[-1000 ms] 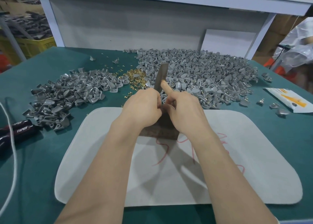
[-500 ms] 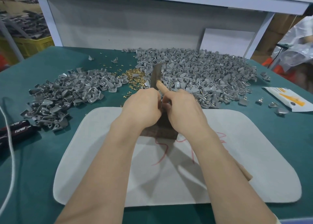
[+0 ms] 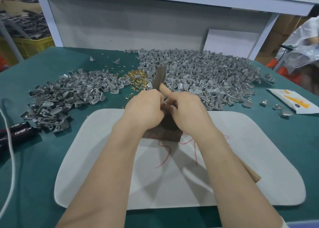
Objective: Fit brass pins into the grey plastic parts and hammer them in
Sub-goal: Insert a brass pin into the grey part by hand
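My right hand [image 3: 186, 110] grips a hammer. Its dark metal head [image 3: 159, 77] sticks up past my straight forefinger, and the end of its wooden handle [image 3: 251, 173] shows under my forearm. My left hand [image 3: 143, 110] is curled beside the right one, pinching a small grey part that my fingers almost entirely hide. Both hands sit over a dark brown block [image 3: 165, 132] on the white mat [image 3: 250, 158]. Loose brass pins [image 3: 138, 77] lie just beyond my hands. They sit between a left heap [image 3: 65, 96] and a larger right heap [image 3: 207, 76] of grey plastic parts.
The table has a green cover. Black handles marked TAPER [image 3: 19, 131] and a white cord [image 3: 10, 158] lie at the left edge. A white and yellow packet [image 3: 293, 101] and a few stray grey parts lie at the right. A white board [image 3: 231, 43] leans against the back wall.
My hands stay together over the block. The hammer head has shifted slightly to the left, and the end of the handle now shows under my right forearm.
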A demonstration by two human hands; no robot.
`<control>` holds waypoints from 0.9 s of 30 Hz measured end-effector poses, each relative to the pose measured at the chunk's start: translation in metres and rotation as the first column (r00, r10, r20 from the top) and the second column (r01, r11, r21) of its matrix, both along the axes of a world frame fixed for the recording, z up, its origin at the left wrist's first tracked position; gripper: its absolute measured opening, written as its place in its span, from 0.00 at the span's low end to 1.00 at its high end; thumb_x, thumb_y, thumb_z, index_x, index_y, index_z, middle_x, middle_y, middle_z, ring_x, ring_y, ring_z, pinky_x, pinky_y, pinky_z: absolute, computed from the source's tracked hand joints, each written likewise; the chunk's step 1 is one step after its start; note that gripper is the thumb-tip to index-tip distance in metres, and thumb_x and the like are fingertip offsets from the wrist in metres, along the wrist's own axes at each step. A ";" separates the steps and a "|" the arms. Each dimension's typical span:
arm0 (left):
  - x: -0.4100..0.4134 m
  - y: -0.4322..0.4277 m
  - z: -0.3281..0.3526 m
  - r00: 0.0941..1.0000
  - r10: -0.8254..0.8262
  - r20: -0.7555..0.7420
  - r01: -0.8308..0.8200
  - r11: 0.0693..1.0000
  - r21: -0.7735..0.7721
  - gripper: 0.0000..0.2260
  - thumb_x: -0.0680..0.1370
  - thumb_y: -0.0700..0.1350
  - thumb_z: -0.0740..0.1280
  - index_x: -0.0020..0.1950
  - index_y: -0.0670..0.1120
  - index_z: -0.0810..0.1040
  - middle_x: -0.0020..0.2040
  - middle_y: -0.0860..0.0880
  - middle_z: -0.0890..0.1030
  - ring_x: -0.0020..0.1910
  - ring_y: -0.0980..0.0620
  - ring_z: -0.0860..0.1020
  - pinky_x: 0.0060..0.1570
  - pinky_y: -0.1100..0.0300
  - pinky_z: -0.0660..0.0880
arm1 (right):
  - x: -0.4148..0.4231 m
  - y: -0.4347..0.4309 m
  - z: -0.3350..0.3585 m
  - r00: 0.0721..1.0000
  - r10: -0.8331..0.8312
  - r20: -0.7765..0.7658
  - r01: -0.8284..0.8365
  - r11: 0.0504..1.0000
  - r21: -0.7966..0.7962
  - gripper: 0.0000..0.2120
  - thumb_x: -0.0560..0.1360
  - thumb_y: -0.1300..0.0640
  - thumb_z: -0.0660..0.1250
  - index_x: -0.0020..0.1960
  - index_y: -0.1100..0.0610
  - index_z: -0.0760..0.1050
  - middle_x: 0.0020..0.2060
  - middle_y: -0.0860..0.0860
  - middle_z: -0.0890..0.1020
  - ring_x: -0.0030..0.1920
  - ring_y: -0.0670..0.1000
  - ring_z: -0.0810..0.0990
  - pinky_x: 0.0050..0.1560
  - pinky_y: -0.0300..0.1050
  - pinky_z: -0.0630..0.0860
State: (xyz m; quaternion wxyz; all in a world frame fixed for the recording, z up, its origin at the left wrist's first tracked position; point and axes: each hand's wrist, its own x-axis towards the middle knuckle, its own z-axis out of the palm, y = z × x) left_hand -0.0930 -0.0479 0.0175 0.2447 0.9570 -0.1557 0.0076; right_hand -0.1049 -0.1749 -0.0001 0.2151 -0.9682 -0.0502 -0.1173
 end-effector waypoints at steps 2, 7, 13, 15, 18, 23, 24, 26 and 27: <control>0.000 0.000 0.000 1.000 0.008 -0.005 -0.008 1.000 -0.007 0.09 0.75 0.48 0.68 0.36 0.51 0.72 0.47 0.46 0.81 0.49 0.42 0.78 0.50 0.50 0.77 | 0.000 -0.002 0.000 1.000 0.014 -0.012 -0.013 0.999 0.041 0.11 0.76 0.60 0.63 0.57 0.50 0.77 0.64 0.47 0.76 0.59 0.55 0.77 0.57 0.50 0.74; 0.001 0.001 -0.001 0.999 0.035 -0.007 -0.035 0.999 -0.010 0.11 0.74 0.46 0.68 0.33 0.52 0.71 0.48 0.47 0.80 0.50 0.44 0.78 0.52 0.51 0.76 | -0.004 -0.008 0.004 1.000 0.008 -0.008 -0.005 0.948 0.319 0.09 0.77 0.61 0.64 0.49 0.53 0.82 0.61 0.42 0.78 0.56 0.48 0.80 0.59 0.44 0.74; 0.000 0.000 -0.002 0.993 0.119 -0.002 -0.119 0.993 -0.019 0.05 0.75 0.47 0.67 0.45 0.46 0.78 0.50 0.45 0.81 0.51 0.41 0.78 0.52 0.51 0.77 | -0.017 -0.035 0.018 0.989 -0.121 0.086 0.085 0.935 0.345 0.20 0.78 0.57 0.62 0.68 0.44 0.68 0.42 0.47 0.79 0.41 0.50 0.75 0.44 0.42 0.72; 0.001 0.000 -0.003 0.985 0.171 0.007 -0.171 0.985 -0.011 0.08 0.75 0.47 0.67 0.50 0.44 0.78 0.51 0.45 0.81 0.52 0.40 0.78 0.51 0.52 0.76 | -0.020 -0.039 0.022 0.988 -0.121 0.099 0.083 0.943 0.323 0.20 0.78 0.55 0.62 0.68 0.42 0.69 0.46 0.47 0.80 0.43 0.49 0.74 0.46 0.39 0.68; 0.002 0.000 -0.004 0.979 0.205 0.011 -0.205 0.979 -0.002 0.09 0.75 0.47 0.67 0.51 0.44 0.78 0.52 0.44 0.80 0.51 0.40 0.78 0.46 0.55 0.72 | -0.028 -0.039 0.025 0.985 -0.083 0.153 0.045 0.971 0.236 0.20 0.77 0.58 0.64 0.66 0.42 0.72 0.56 0.44 0.81 0.53 0.42 0.74 0.46 0.26 0.64; 0.003 0.000 -0.005 0.981 0.193 0.024 -0.193 0.981 -0.006 0.09 0.75 0.47 0.67 0.52 0.45 0.77 0.54 0.44 0.79 0.54 0.40 0.77 0.49 0.54 0.72 | -0.036 -0.032 0.025 0.964 0.001 0.267 -0.046 0.985 0.164 0.21 0.75 0.60 0.66 0.64 0.41 0.74 0.50 0.33 0.79 0.48 0.28 0.68 0.45 0.15 0.59; 0.004 0.000 -0.005 0.981 0.191 0.022 -0.191 0.982 -0.003 0.09 0.75 0.47 0.67 0.52 0.45 0.77 0.54 0.45 0.79 0.54 0.40 0.77 0.49 0.53 0.72 | -0.036 -0.031 0.024 0.971 0.044 0.237 -0.078 0.988 0.136 0.22 0.75 0.61 0.66 0.64 0.41 0.75 0.48 0.30 0.79 0.46 0.24 0.67 0.45 0.13 0.58; 0.004 0.000 -0.005 0.981 0.193 0.016 -0.193 0.981 -0.005 0.08 0.74 0.47 0.68 0.51 0.45 0.78 0.52 0.45 0.80 0.52 0.40 0.77 0.48 0.54 0.73 | -0.035 -0.031 0.024 0.982 0.099 0.158 -0.115 0.989 0.091 0.22 0.75 0.62 0.67 0.63 0.41 0.75 0.43 0.28 0.77 0.45 0.23 0.65 0.43 0.13 0.57; 0.004 0.001 -0.005 0.981 0.191 0.014 -0.191 0.982 -0.008 0.08 0.74 0.47 0.68 0.50 0.45 0.78 0.52 0.45 0.80 0.52 0.40 0.77 0.48 0.54 0.73 | -0.034 -0.031 0.024 0.986 0.098 0.137 -0.108 0.992 0.068 0.22 0.75 0.61 0.67 0.63 0.39 0.75 0.43 0.30 0.76 0.46 0.26 0.65 0.42 0.13 0.57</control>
